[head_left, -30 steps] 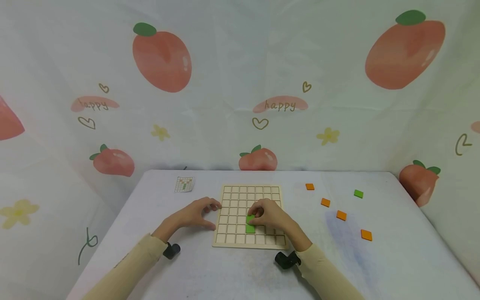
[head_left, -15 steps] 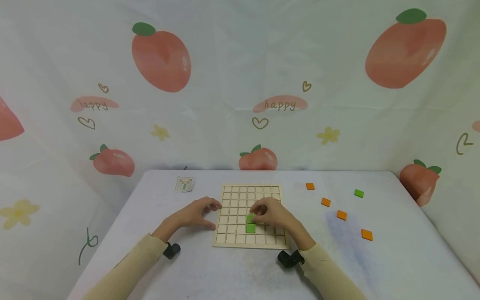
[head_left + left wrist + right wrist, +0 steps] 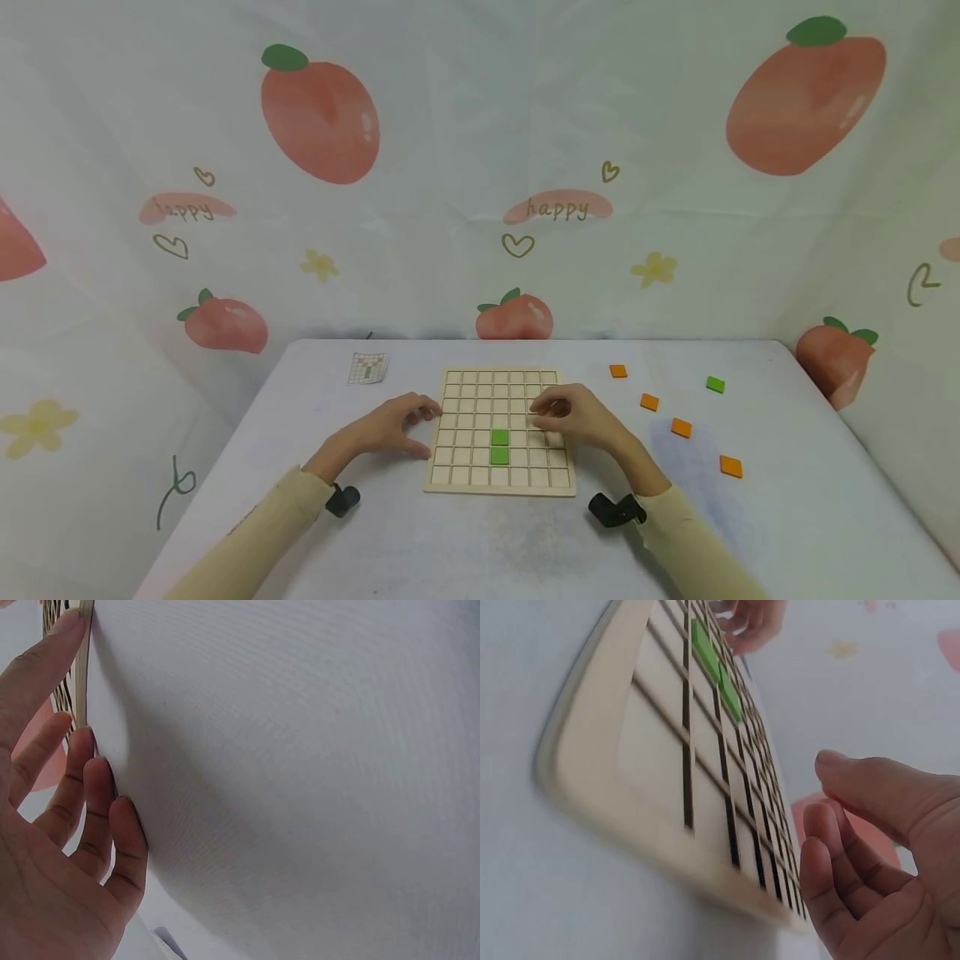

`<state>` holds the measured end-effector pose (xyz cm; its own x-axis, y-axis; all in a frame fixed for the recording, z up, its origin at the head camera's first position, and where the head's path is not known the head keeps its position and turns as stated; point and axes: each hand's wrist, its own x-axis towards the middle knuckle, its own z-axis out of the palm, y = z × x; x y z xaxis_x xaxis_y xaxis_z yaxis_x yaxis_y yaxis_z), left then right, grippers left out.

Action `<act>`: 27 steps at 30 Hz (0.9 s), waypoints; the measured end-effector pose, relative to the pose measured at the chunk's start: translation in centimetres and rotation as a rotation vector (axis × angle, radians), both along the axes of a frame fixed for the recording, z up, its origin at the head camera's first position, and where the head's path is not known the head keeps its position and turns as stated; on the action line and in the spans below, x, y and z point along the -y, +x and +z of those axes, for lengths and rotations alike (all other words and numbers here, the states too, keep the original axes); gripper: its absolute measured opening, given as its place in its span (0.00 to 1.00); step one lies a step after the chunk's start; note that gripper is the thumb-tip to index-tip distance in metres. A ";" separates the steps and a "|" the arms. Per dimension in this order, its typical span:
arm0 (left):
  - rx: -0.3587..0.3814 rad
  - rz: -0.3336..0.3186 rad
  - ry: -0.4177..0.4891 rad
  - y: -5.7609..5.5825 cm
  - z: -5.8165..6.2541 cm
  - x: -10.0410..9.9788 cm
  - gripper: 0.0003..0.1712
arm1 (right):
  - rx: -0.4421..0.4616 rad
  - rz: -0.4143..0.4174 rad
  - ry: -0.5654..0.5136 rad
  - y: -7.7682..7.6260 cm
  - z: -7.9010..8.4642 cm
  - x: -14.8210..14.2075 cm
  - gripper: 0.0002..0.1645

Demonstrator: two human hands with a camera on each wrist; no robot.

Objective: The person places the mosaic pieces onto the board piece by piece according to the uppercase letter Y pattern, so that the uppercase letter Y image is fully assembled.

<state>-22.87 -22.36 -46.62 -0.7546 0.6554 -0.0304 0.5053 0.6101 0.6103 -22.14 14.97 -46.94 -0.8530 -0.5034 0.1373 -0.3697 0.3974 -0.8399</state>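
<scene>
A pale wooden grid board [image 3: 462,474] lies on the table with two green square tiles [image 3: 499,456] in neighbouring cells, one behind the other. My left hand [image 3: 392,426] rests at the board's left edge, thumb and fingers spread apart. The left wrist view shows its thumb [image 3: 46,664] against the wooden rim. Above the board's right side hovers my right hand [image 3: 577,414], fingers loosely bent and nothing between them. In the right wrist view its thumb [image 3: 877,784] and fingertips stand apart from the grid.
Several orange square tiles [image 3: 681,428] lie scattered on the table right of the board, with one loose green tile [image 3: 716,384] farther back. A small paper with a printed grid pattern [image 3: 368,368] lies at the back left. A fruit-print curtain [image 3: 420,183] hangs behind the table.
My right hand has let go of the rear green tile and moved right and slightly back, leaving both green tiles uncovered. My left hand stays at the board's edge.
</scene>
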 end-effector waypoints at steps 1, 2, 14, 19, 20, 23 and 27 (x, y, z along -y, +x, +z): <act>0.002 0.000 0.001 0.0 0.0 0.0 0.37 | 0.001 -0.003 0.005 0.0 0.0 -0.3 0.09; 0.003 0.000 0.001 0.0 0.0 0.0 0.37 | 0.004 -0.009 0.009 0.0 -0.1 -0.5 0.09; 0.008 0.007 0.000 -0.1 0.0 0.1 0.37 | 0.026 0.054 -0.031 -0.1 -1.4 0.4 0.11; 0.006 0.000 0.006 -0.1 0.0 0.0 0.37 | 0.046 0.132 -0.041 0.0 -1.3 1.5 0.13; 0.005 0.000 0.007 -0.1 0.0 0.0 0.37 | 0.051 0.147 -0.042 0.0 -1.2 1.7 0.14; 0.003 -0.002 0.007 -0.1 0.1 -0.1 0.37 | 0.062 0.174 -0.032 0.1 -1.1 2.3 0.14; 0.004 0.003 -0.003 -0.1 0.1 -0.2 0.37 | 0.058 0.187 0.007 0.2 -0.8 2.9 0.15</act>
<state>-22.93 -22.18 -46.49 -0.7567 0.6529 -0.0352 0.5010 0.6135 0.6104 -21.94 12.11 -47.69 -0.7512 -0.6544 0.0861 -0.3882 0.3325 -0.8595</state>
